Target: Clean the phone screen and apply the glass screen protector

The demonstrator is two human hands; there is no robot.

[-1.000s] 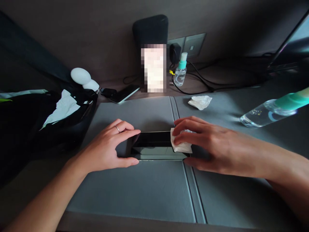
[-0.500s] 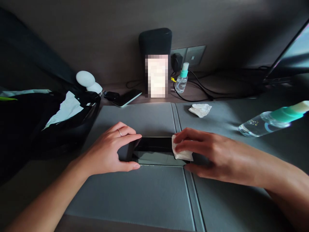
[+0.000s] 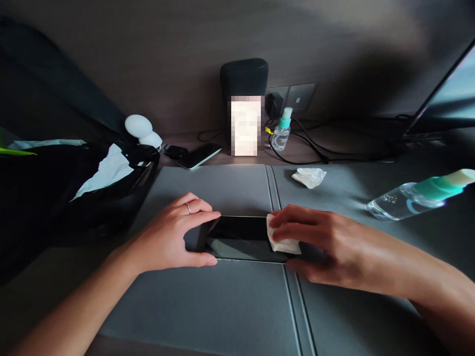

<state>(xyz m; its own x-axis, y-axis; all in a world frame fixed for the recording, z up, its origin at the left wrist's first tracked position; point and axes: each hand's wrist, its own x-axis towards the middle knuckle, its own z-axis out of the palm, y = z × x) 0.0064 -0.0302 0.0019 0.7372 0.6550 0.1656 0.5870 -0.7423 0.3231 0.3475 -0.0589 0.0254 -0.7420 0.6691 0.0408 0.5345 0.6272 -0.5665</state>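
A smartphone (image 3: 237,237) with a dark, glossy screen lies sideways on the grey mat (image 3: 208,301). My left hand (image 3: 181,237), with a ring on one finger, grips its left end between thumb and fingers at the long edges. Pressed to the right end of the screen is a folded white tissue (image 3: 284,243), held under the fingers of my right hand (image 3: 315,240). The right thumb is by the phone's near edge. Beyond the right hand lies a crumpled tissue (image 3: 309,177).
A clear spray bottle (image 3: 403,200) stands at right; a smaller one (image 3: 281,133) is by the cables (image 3: 315,151). Behind are another phone (image 3: 200,155), a black speaker-like object (image 3: 244,76) and a white rounded device (image 3: 139,126). A dark bag (image 3: 48,198) is left, a screen (image 3: 451,94) right.
The camera view has tilted slightly, so everything sits a little lower in the picture. Both hands keep nearly the same place on the phone, and the tissue stays at its right end.
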